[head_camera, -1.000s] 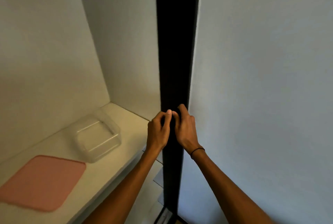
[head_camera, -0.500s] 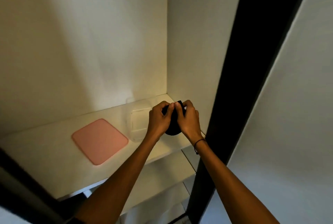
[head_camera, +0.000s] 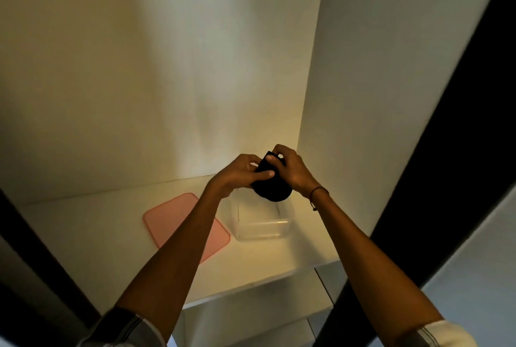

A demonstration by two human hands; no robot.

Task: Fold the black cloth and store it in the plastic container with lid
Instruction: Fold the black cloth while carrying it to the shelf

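Partly, hands [head_camera: 268,171] hide black cloth [head_camera: 272,190].

sleeves [head_camera: 131,327]: pale, striped, rolled up | R wrist: dark band [head_camera: 318,190]

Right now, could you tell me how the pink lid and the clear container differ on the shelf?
The lid is pink and opaque; the container is clear and see-through. The lid lies flat like a thin sheet; the container has raised walls and stands open. The left forearm crosses over part of the lid, while both hands hold the black cloth above the container's far side. Both rest side by side on the white shelf and have rounded corners.
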